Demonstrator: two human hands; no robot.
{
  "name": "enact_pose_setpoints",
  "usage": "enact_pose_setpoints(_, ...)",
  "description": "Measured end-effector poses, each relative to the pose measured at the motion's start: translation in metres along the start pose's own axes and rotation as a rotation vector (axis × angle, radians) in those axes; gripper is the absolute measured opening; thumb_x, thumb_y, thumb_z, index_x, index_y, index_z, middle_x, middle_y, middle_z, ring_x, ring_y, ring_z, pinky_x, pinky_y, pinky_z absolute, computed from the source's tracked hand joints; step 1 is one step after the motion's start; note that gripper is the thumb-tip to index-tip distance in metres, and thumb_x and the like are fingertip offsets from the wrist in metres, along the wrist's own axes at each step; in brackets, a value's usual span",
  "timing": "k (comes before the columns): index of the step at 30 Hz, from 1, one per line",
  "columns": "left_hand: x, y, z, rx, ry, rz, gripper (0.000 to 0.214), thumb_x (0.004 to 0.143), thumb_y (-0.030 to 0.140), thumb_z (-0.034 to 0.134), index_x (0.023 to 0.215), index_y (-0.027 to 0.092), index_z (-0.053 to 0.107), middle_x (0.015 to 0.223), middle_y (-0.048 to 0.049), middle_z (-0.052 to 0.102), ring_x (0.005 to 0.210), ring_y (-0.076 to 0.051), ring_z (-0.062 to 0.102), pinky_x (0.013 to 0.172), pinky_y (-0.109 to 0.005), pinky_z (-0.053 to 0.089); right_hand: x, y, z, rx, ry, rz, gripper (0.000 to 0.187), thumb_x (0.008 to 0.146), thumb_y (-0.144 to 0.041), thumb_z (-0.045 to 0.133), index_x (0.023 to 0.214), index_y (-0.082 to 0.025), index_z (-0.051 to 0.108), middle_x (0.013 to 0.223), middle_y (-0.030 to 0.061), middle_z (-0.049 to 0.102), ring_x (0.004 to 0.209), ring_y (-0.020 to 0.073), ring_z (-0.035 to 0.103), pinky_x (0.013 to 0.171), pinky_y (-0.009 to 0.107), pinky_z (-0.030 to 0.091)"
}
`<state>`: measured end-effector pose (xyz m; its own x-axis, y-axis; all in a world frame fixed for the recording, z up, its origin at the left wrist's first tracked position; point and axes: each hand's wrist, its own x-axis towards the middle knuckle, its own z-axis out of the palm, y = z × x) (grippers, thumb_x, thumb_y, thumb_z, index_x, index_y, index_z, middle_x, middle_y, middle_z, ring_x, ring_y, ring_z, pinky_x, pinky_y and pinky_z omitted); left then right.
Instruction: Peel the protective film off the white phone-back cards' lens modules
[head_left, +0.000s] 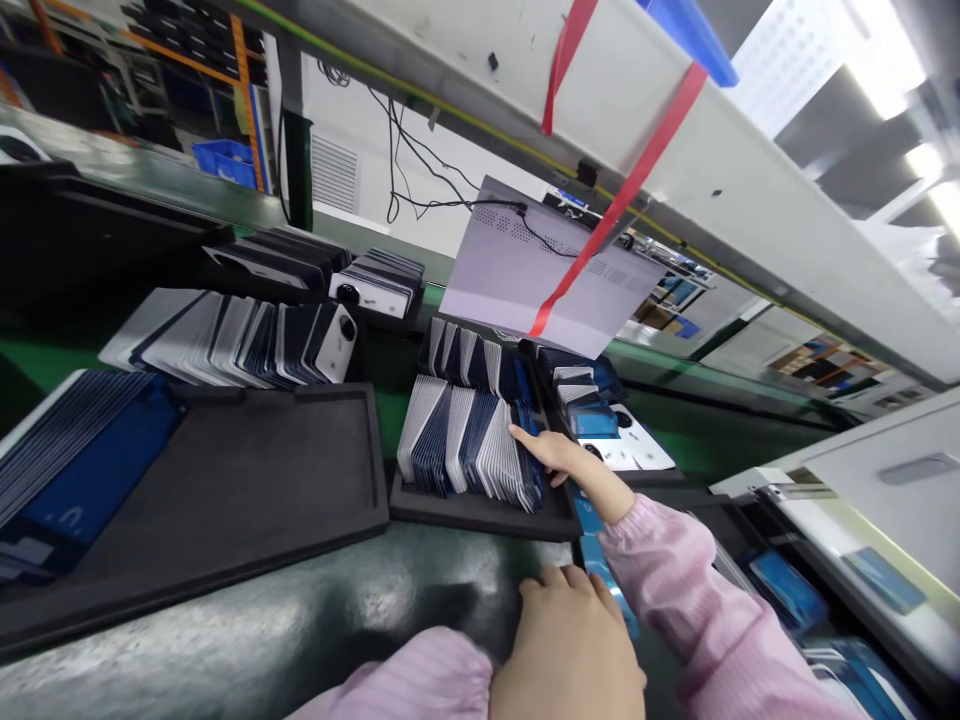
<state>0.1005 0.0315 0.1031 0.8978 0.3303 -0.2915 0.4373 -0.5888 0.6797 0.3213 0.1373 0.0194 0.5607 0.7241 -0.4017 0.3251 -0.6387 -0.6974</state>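
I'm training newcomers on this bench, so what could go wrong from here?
The thin white and navy rectangular panels lean close together in a black, rectangular, foam-like tray, so a nudge from the right hand might topple some. Flat white panels with round black patches lie near that hand, so it could brush and shift them.

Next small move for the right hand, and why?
Probably pinch one panel at the right end of the row of thin panels and ease it out: the right hand is at that end, its fingers by the edge, and the panels lean close together, so an end one should disturb its neighbours least.
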Motion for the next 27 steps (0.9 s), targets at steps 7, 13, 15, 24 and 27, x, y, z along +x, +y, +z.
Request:
enact_pose_setpoints(7, -0.005, 0.002, -0.001, 0.004, -0.032, -0.001, 0.064, 0.097, 0.026, 0.074, 0.15, -0.004, 0.056, 0.136, -0.036, 0.068, 0.127, -0.049, 0.065, 0.102, -0.058, 0.058, -0.036, 0.034, -0.017, -0.235, -0.004, -0.104, 0.027, 0.102, -0.035, 0.069, 0.123, -0.019, 0.069, 0.123, 0.008, 0.072, 0.1, 0.0222, 0.073, 0.085, 0.042, 0.064)
enact_pose_setpoints(13, -0.009, 0.001, -0.002, 0.057, -0.05, -0.047, 0.059, 0.098, 0.019, 0.066, 0.152, -0.001, 0.055, 0.14, -0.0338, 0.067, 0.129, -0.048, 0.064, 0.105, -0.058, 0.056, -0.055, 0.045, -0.028, -0.375, 0.231, -0.506, 0.038, 0.102, -0.036, 0.069, 0.137, -0.022, 0.064, 0.147, 0.0115, 0.062, 0.128, 0.0307, 0.063, 0.107, 0.056, 0.053)
enact_pose_setpoints(15, -0.006, 0.003, 0.001, 0.091, -0.051, -0.077, 0.057, 0.1, 0.016, 0.062, 0.154, 0.0, 0.053, 0.141, -0.0328, 0.067, 0.129, -0.048, 0.064, 0.105, -0.06, 0.055, -0.051, 0.037, -0.026, -0.421, 0.233, -0.65, 0.042, 0.101, -0.035, 0.07, 0.142, -0.024, 0.062, 0.156, 0.0116, 0.055, 0.139, 0.0336, 0.055, 0.114, 0.061, 0.046)
enact_pose_setpoints(24, -0.001, -0.008, 0.022, 0.212, -0.031, -0.175, 0.054, 0.102, 0.016, 0.054, 0.155, 0.006, 0.055, 0.142, -0.0263, 0.069, 0.129, -0.043, 0.067, 0.106, -0.056, 0.055, 0.006, 0.008, -0.006, -0.425, 0.11, -0.732, 0.034, 0.103, -0.034, 0.068, 0.135, -0.023, 0.066, 0.147, 0.0111, 0.062, 0.127, 0.0294, 0.065, 0.107, 0.055, 0.054)
enact_pose_setpoints(27, -0.005, -0.02, 0.022, 0.21, -0.017, -0.226, 0.052, 0.101, 0.016, 0.053, 0.152, 0.005, 0.057, 0.143, -0.0269, 0.069, 0.129, -0.041, 0.067, 0.108, -0.053, 0.055, 0.008, 0.024, -0.005, -0.355, 0.143, -0.664, 0.038, 0.102, -0.034, 0.069, 0.138, -0.022, 0.064, 0.149, 0.0115, 0.061, 0.128, 0.0302, 0.064, 0.107, 0.055, 0.054)
